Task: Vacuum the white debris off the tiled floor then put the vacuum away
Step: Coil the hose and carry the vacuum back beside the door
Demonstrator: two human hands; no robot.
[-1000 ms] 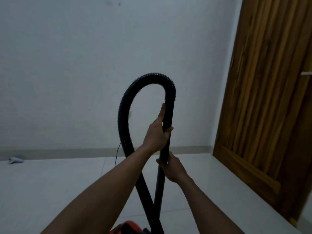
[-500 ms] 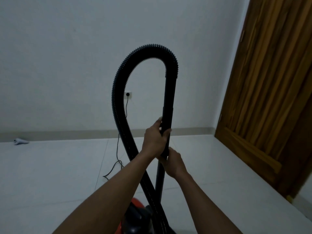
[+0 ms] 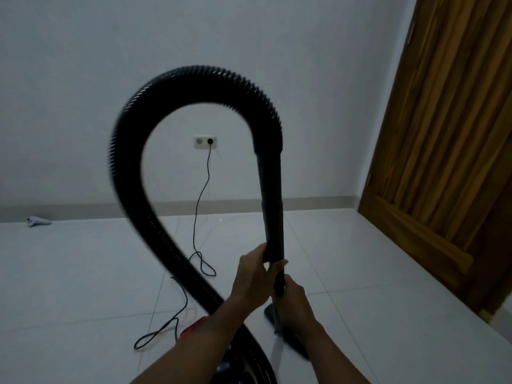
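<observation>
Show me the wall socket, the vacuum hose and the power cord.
wall socket (image 3: 205, 142): head view, white faceplate.
vacuum hose (image 3: 205, 76): head view, top of ribbed loop.
power cord (image 3: 196, 214): head view, stretch hanging below plug.

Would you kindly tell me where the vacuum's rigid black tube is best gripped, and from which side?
Grip the smooth rigid tube at its lower end, where the left hand holds it, above the right hand on the thinner pipe; the ribbed hose would bend. The tube stands nearly upright, so I would come in level from the side and wrap round it.
</observation>
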